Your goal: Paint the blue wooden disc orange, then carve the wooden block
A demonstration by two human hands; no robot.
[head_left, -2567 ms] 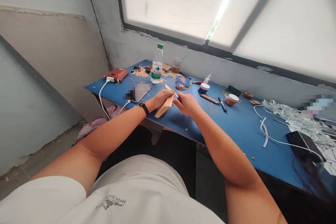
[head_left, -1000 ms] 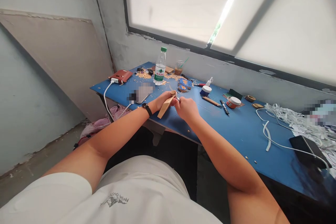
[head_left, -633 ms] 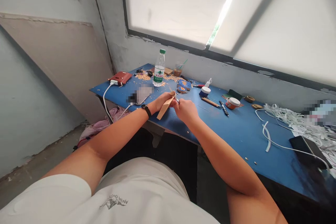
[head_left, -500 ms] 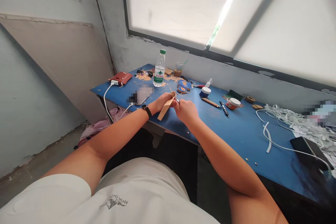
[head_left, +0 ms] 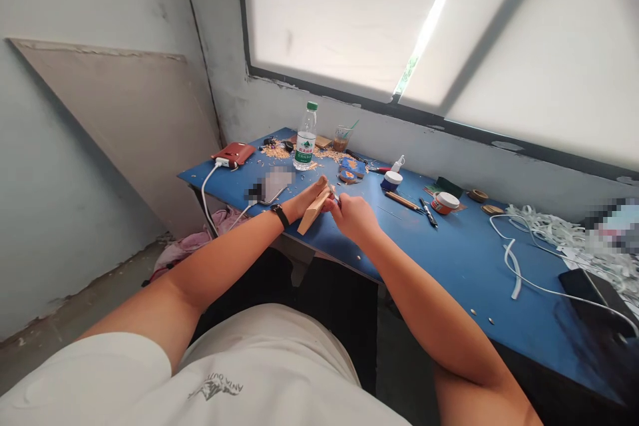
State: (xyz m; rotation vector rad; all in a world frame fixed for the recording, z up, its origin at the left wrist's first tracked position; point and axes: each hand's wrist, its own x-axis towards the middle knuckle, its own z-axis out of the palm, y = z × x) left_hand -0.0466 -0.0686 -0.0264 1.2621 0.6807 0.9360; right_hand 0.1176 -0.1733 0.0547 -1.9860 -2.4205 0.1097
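Observation:
My left hand point(head_left: 305, 200), with a dark watch on the wrist, is closed round a pale piece of wood point(head_left: 313, 212). The wood slants down toward me over the front edge of the blue table point(head_left: 399, 239), its wide end lowest. My right hand point(head_left: 355, 216) is closed round a carving knife point(head_left: 334, 195), of which only a bit of grey metal shows near the wood's upper part. The knife's handle is hidden in my fist. Both hands are close together, just above the table.
Behind my hands stand a water bottle point(head_left: 305, 140), wood shavings point(head_left: 277, 148) and a cup point(head_left: 342, 140). A phone point(head_left: 274, 185) lies left. Rightward are paint jars point(head_left: 391, 180), a pen point(head_left: 428, 213), a white cable point(head_left: 542, 285) and a black box point(head_left: 592, 299).
The piece of wood has turned slightly in my left hand, showing more of its end face. My right hand has shifted a little, still close to it. The whole view has moved slightly.

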